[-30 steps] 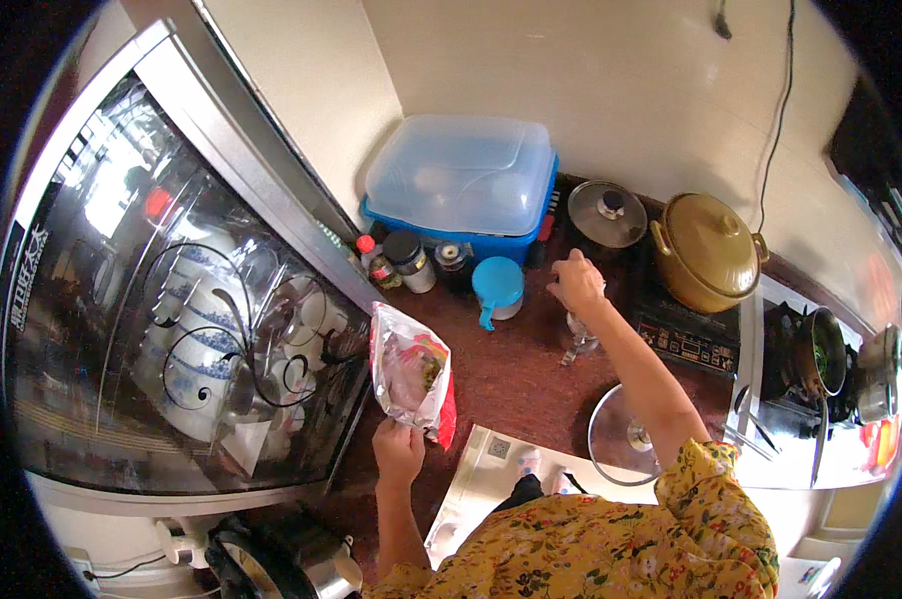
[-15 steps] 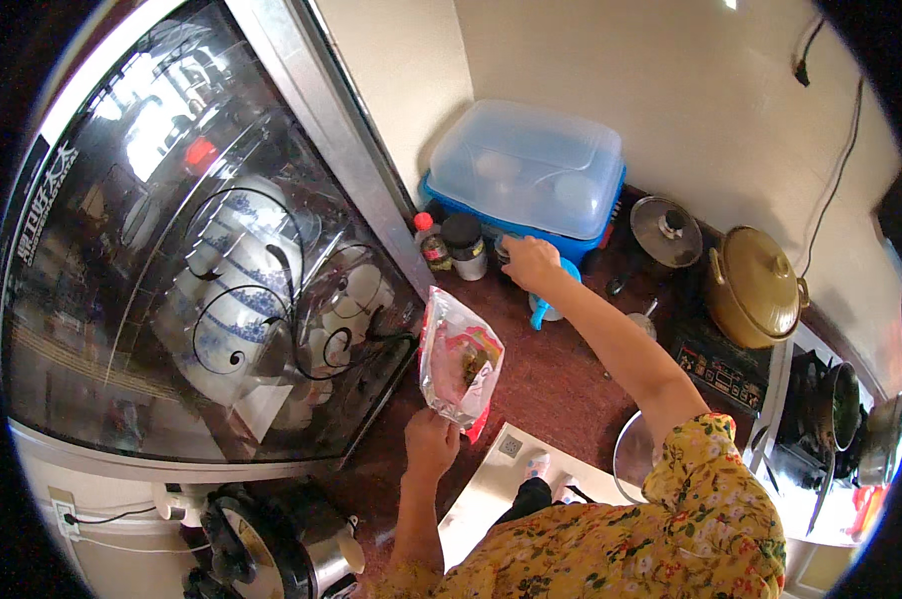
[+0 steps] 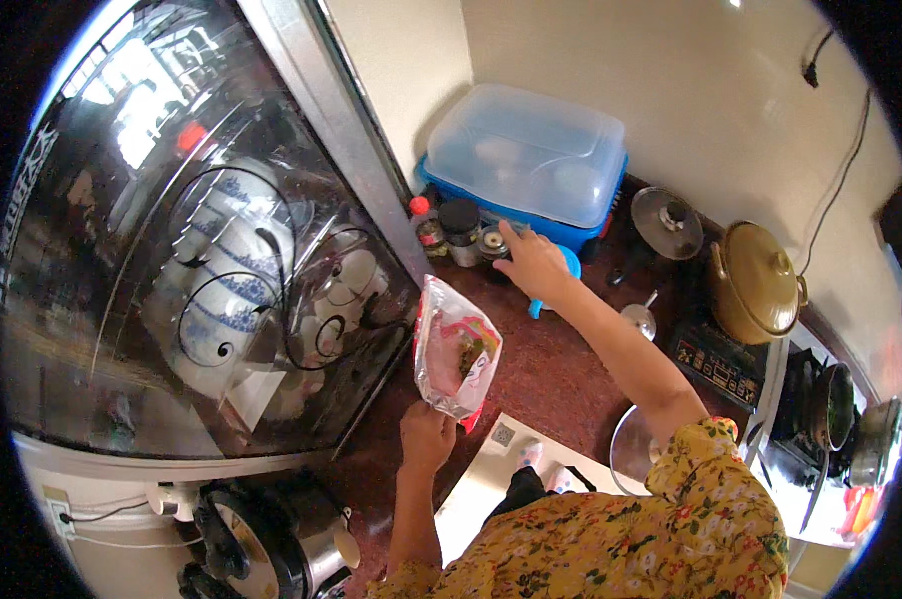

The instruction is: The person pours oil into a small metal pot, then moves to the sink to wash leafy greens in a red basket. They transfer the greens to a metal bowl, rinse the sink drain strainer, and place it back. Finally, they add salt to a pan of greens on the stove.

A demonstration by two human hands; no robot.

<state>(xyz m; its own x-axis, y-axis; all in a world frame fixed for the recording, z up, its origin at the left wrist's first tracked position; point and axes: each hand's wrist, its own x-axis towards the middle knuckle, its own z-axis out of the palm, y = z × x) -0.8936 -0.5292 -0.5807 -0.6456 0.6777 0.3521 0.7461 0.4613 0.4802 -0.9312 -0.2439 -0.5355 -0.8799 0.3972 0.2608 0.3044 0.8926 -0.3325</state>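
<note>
My left hand [image 3: 427, 436] is closed on the lower edge of an open foil bag [image 3: 441, 384], red and white outside and silvery inside. Dark greenish-brown bits show in the bag, whose mouth gapes upward. My right hand [image 3: 533, 262] reaches across the counter, thumb and fingers apart, beside a small round-topped jar [image 3: 493, 243]. Whether the fingertips touch the jar cannot be made out. To its left stand a black-lidded jar [image 3: 462, 232] and a red-capped bottle [image 3: 426, 228]. A blue-handled vessel [image 3: 569, 264] is partly hidden behind my right hand.
A blue bin with a clear lid [image 3: 526, 140] stands against the wall. Rightward are a glass-lidded pan [image 3: 667, 223], a brown pot [image 3: 757, 283] and an induction cooker [image 3: 718, 369]. A glass-fronted cabinet [image 3: 221, 250] borders the left; a rice cooker [image 3: 261, 549] sits below it.
The fingers of my right hand have spread, and the small jar's round top now shows beside them. My left hand still holds the bag in nearly the same place.
</note>
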